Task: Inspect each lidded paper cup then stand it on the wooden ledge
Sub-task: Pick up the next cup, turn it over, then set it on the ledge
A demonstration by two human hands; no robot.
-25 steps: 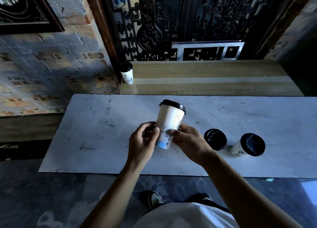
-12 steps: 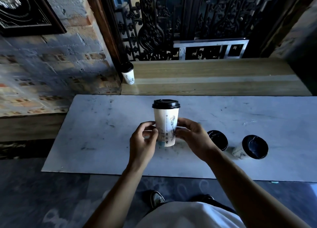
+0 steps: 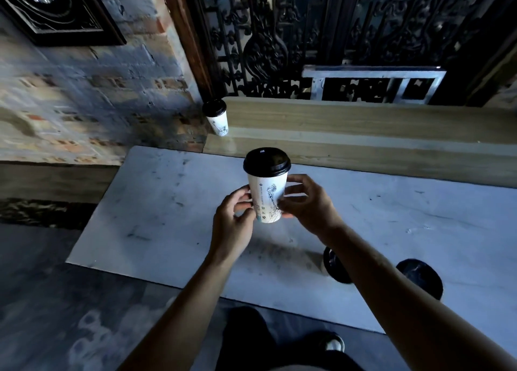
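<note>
White paper, black lid: the cup (image 3: 267, 197) I am watching sits upright between both hands, lifted clear of the marble slab (image 3: 156, 217), its printed drawing turned toward the camera; the lid (image 3: 266, 161) is seated flat on the rim. My view shows the left hand (image 3: 232, 225) curled against the cup's lower left side, fingertips touching the paper; the right hand (image 3: 307, 203) wraps the right side, thumb low on the front and fingers reaching round the back; so both hands are closed on the one cup. Beyond it runs the wooden ledge (image 3: 349, 130), and at the ledge's far left end a second cup (image 3: 217, 119) stands upright, lid on, close to the brick wall (image 3: 92, 96). Low on the right of the slab I see two more dark lids: one (image 3: 334, 264) partly hidden behind the right forearm, the other (image 3: 419, 278) further right; their cup bodies are too hidden for me to say how they lie. Behind the ledge stands dark ornate ironwork (image 3: 265, 43); a shoe (image 3: 334, 344) shows on the floor at the bottom edge.
</note>
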